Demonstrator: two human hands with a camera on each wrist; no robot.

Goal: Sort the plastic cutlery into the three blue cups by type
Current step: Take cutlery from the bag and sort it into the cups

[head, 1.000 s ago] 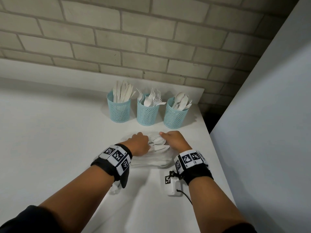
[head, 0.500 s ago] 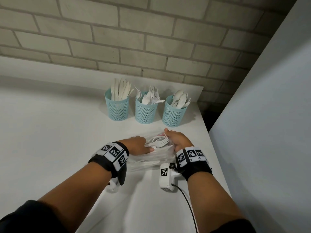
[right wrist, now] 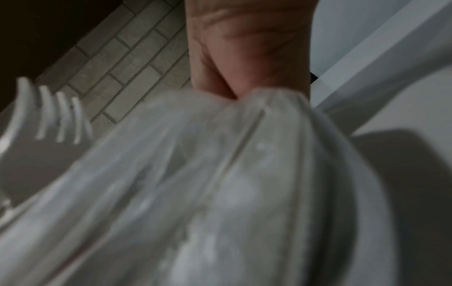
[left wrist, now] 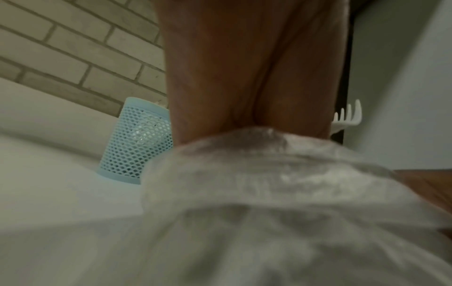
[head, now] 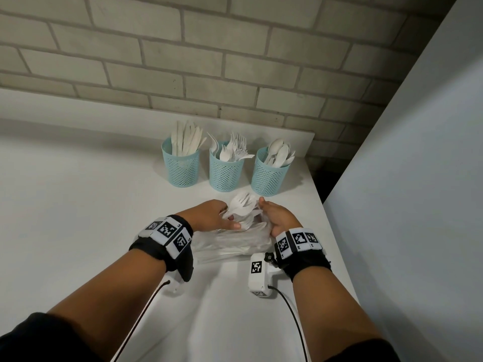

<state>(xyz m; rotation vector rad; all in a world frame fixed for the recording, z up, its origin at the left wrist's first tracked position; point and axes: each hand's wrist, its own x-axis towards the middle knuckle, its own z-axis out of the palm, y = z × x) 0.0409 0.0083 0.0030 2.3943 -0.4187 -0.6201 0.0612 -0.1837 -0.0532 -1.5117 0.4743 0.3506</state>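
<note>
Three blue mesh cups stand in a row at the back: the left cup point(head: 182, 168) holds knives, the middle cup point(head: 226, 173) forks, the right cup point(head: 268, 176) spoons. In front of them lies a clear plastic bag point(head: 235, 246) with white cutlery inside. My left hand point(head: 227, 216) grips a bunch of white forks point(head: 241, 205) that sticks up out of the bag's mouth. My right hand point(head: 264, 209) holds the bag's bunched edge point(right wrist: 220, 164). Fork tines point(right wrist: 49, 112) show beside the bag in the right wrist view. The left wrist view shows fork tines point(left wrist: 347, 116) and one cup point(left wrist: 137, 141).
The white table point(head: 78, 205) ends close to my right hand, with a dark gap and a grey panel point(head: 405, 178) beyond it. A brick wall point(head: 209, 61) rises behind a low white ledge behind the cups. Cables run from both wrist cameras.
The bunch of forks has come up out of the bag and points toward the cups. Both hands have shifted slightly away from me and closer together.
</note>
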